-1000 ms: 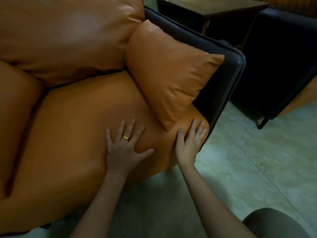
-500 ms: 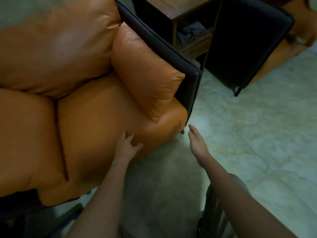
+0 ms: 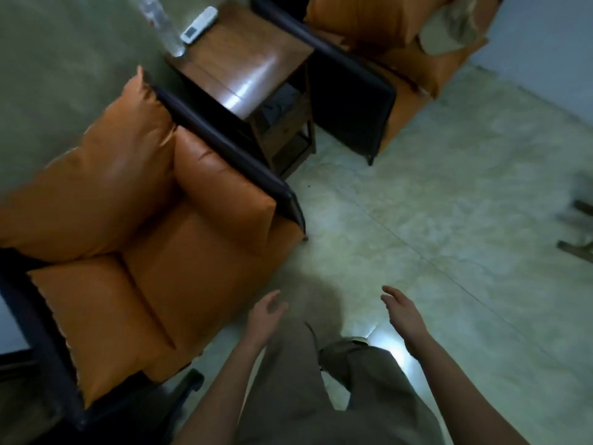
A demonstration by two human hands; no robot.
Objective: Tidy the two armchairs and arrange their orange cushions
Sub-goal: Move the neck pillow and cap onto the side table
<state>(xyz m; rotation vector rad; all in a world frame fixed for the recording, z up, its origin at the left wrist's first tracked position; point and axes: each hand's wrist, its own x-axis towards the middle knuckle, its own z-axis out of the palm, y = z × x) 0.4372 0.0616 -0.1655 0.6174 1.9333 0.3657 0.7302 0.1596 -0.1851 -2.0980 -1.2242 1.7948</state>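
Observation:
The near armchair (image 3: 224, 149) has a dark frame and fills the left of the view. On it lie an orange seat cushion (image 3: 205, 271), a back cushion (image 3: 93, 194), a right side cushion (image 3: 221, 187) leaning on the armrest and a left side cushion (image 3: 96, 326). The second armchair (image 3: 353, 101) stands at the top right with orange cushions (image 3: 369, 24) and a pale object (image 3: 449, 33) on it. My left hand (image 3: 266, 316) and my right hand (image 3: 404, 316) hover over the floor in front of the near chair, fingers relaxed, holding nothing.
A wooden side table (image 3: 250, 62) stands between the chairs, carrying a white remote (image 3: 199, 24) and a clear bottle (image 3: 163, 27). Pale tiled floor (image 3: 449, 220) spreads to the right. Dark furniture legs (image 3: 577, 226) show at the right edge. My trouser legs (image 3: 321, 396) fill the bottom.
Both hands have left the seat cushion's front edge and drawn back over the floor. The view has pulled back and up, bringing the whole near chair, side table and second chair into sight.

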